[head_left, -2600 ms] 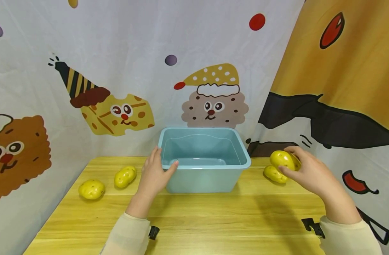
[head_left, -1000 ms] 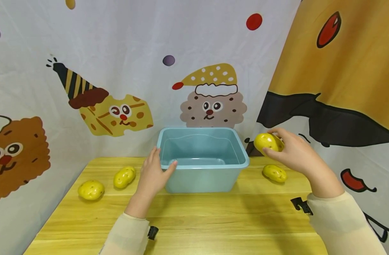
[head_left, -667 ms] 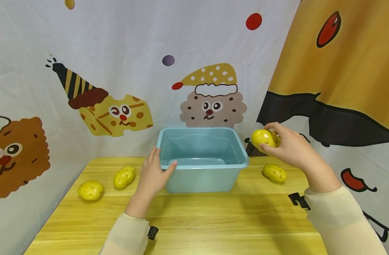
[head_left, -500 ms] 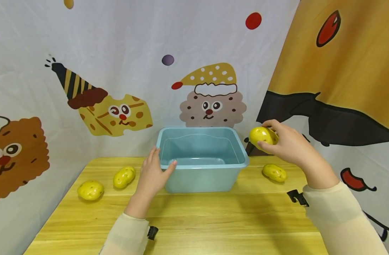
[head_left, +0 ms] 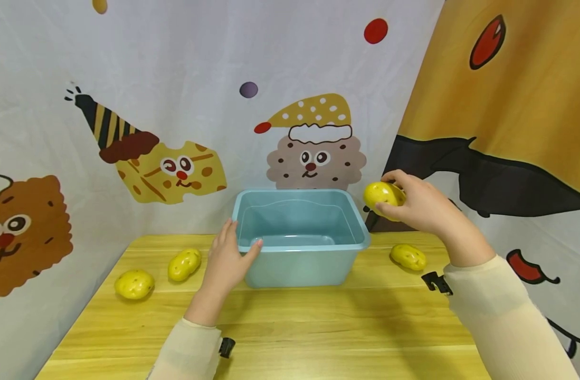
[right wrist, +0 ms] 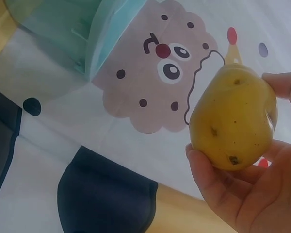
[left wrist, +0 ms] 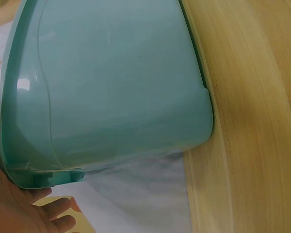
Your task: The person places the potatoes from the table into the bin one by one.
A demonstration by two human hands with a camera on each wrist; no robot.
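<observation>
My right hand (head_left: 425, 205) grips a yellow potato (head_left: 381, 196) between thumb and fingers, in the air beside the right rim of a light blue plastic bin (head_left: 299, 268). The right wrist view shows the potato (right wrist: 233, 119) close up, thumb and fingers curled about it. At the bin's front left corner rests my left hand (head_left: 225, 258), fingers fairly straight along the left side and thumb over the front rim. In the left wrist view its fingers (left wrist: 51, 209) reach out past the rim corner. No potatoes show on the visible floor of the bin.
One potato (head_left: 408, 257) lies on the wooden table (head_left: 318, 327) right of the bin. Two more, a nearer potato (head_left: 134, 285) and a farther potato (head_left: 184, 265), lie to the left. A printed cartoon cloth (head_left: 199, 95) hangs close behind the bin.
My right hand has lifted the potato from above the one on the right and carried it up and left toward the bin. The left hand has stayed at the rim.
</observation>
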